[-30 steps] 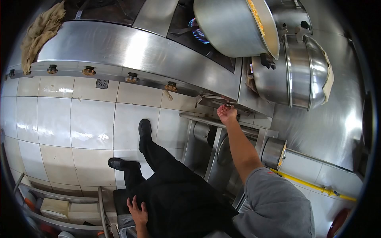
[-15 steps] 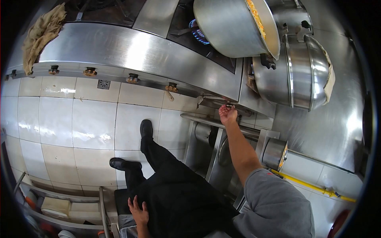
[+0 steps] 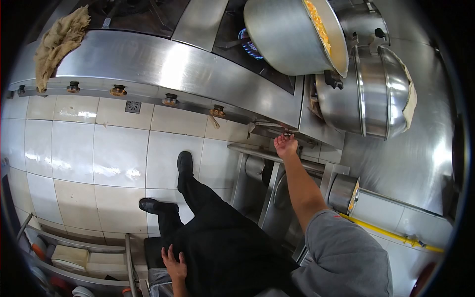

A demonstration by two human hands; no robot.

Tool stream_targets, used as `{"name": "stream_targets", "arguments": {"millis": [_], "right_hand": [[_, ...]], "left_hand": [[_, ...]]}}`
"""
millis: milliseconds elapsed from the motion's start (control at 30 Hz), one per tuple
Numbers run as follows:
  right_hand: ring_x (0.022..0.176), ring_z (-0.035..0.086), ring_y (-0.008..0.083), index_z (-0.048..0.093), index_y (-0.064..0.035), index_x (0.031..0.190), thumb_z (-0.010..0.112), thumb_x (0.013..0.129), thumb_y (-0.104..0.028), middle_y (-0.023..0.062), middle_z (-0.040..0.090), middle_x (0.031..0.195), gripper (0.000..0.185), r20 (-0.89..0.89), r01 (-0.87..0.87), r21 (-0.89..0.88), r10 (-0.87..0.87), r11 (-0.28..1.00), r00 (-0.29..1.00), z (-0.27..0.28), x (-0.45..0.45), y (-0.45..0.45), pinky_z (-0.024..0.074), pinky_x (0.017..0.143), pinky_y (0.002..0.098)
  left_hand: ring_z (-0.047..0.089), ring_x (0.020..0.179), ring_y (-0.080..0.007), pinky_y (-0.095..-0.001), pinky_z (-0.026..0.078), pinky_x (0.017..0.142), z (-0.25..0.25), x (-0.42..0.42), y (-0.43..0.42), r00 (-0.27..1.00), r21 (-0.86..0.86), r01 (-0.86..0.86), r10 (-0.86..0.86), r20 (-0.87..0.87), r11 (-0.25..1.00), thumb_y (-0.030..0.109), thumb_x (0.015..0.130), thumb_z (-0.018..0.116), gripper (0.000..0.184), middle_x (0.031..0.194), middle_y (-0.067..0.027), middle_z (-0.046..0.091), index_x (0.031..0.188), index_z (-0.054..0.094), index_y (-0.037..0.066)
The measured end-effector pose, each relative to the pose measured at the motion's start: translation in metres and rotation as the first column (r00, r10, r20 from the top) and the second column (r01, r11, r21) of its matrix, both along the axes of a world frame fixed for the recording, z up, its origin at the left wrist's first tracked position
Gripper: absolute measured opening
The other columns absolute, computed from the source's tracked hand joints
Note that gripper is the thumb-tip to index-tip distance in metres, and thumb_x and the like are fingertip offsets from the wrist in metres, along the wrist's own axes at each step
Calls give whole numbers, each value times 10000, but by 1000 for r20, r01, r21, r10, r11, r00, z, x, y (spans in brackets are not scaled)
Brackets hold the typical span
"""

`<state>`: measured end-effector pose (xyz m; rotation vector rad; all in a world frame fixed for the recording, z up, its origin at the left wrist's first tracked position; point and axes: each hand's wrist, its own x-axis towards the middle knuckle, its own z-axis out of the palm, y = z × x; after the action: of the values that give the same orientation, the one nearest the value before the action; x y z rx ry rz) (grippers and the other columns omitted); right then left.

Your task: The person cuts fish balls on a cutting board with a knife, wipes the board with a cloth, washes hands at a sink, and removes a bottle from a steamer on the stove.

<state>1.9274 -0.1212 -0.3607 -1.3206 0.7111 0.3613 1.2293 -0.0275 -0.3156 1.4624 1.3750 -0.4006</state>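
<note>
My right hand (image 3: 285,146) reaches out to the stove's front edge. Its fingers are closed around a small dark control knob (image 3: 288,134), partly hidden by them. My left hand (image 3: 174,263) hangs beside my dark trousers, fingers spread, holding nothing. Above the right hand, a large metal pot (image 3: 287,37) with orange, shredded-looking food (image 3: 318,27) stands over a burner with a blue flame (image 3: 250,45). More knobs (image 3: 216,110) line the stove's front panel (image 3: 163,57).
Large metal bowls or pots (image 3: 373,91) lie on the steel counter (image 3: 425,158) at right. A brown cloth (image 3: 62,42) drapes over the stove's left end. Below the counter are a steel rack rail (image 3: 269,155) and a yellow pipe (image 3: 381,233). Shelves (image 3: 94,279) stand at lower left above floor tiles.
The view has shifted slightly, moving the stove a little right and down in the picture. My right hand stays at the knob, its fingers slightly altered; my left hand keeps its pose.
</note>
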Motion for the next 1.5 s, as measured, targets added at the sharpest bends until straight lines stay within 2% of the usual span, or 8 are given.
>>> {"name": "stream_targets", "arguments": {"millis": [767, 933, 1067, 1167, 1333, 1400, 1433, 1500], "right_hand": [[764, 635, 174, 645, -175, 958, 385, 1090, -541, 9, 688, 880, 468, -11, -106, 32, 106, 994, 994, 5, -5, -8, 518, 801, 424], [821, 636, 214, 582, -190, 1177, 453, 1035, -625, 61, 666, 967, 476, -155, -41, 90, 55, 995, 986, 1, -13, -4, 520, 817, 452], [847, 640, 261, 471, -186, 1341, 443, 999, -715, 142, 630, 1088, 631, -431, -169, 65, 180, 983, 884, -21, -52, 3, 530, 792, 487], [909, 657, 289, 479, -192, 1383, 464, 988, -725, 140, 633, 1146, 664, -573, -559, 137, 526, 818, 629, -19, -104, 9, 542, 826, 495], [853, 685, 245, 527, -194, 1410, 551, 1003, -631, 76, 665, 1167, 598, -587, -801, 186, 718, 569, 373, 25, -171, 31, 578, 813, 461], [805, 689, 199, 544, -188, 1395, 592, 1008, -561, 68, 663, 1168, 539, -575, -961, 94, 802, 262, 163, 52, -190, 32, 598, 749, 399], [800, 688, 168, 561, -181, 1372, 619, 1013, -484, 67, 660, 1163, 474, -530, -981, 89, 842, 175, 103, 61, -191, 27, 601, 713, 342], [792, 679, 173, 570, -150, 1355, 616, 1019, -460, 73, 661, 1171, 460, -557, -987, 120, 830, 108, 23, 63, -190, 20, 589, 674, 336]], "left_hand": [[406, 1402, -495, -534, 365, 1158, -7, 3, -6, 1000, 31, -3, 3, 22, 1000, 284, 932, 683, 584, 1558, -288, 360, 1463, 513, 109], [535, 1281, -478, -514, 451, 1114, -17, 3, -2, 993, 126, 109, -113, 20, 986, 395, 1007, 614, 570, 1453, -310, 499, 1463, 531, 62], [382, 1427, -500, -513, 362, 1190, 3, 22, 20, 990, -161, 91, -107, -91, 983, 461, 1017, 561, 637, 1579, -322, 350, 1557, 438, 147], [442, 1418, -441, -456, 377, 1186, -7, 26, 30, 985, -141, 172, -167, 48, 975, 440, 1022, 569, 622, 1516, -284, 484, 1525, 477, 85], [441, 1442, -400, -430, 366, 1194, 10, 72, 101, 964, -80, 263, -258, 62, 962, 454, 1005, 599, 639, 1516, -259, 506, 1531, 483, 108], [607, 1209, -473, -557, 476, 1055, 43, 107, 145, 985, -30, 161, -158, 64, 987, 307, 957, 633, 502, 1268, -297, 634, 1407, 569, 95], [650, 1120, -489, -571, 504, 1005, 58, 120, 162, 984, 226, 145, -164, 67, 963, 339, 981, 599, 507, 1158, -295, 691, 1403, 560, 61], [564, 1293, -449, -501, 455, 1100, 76, 145, 223, 928, 449, 66, -220, 302, 891, 275, 982, 614, 544, 1378, -291, 596, 1441, 522, -3]]}}
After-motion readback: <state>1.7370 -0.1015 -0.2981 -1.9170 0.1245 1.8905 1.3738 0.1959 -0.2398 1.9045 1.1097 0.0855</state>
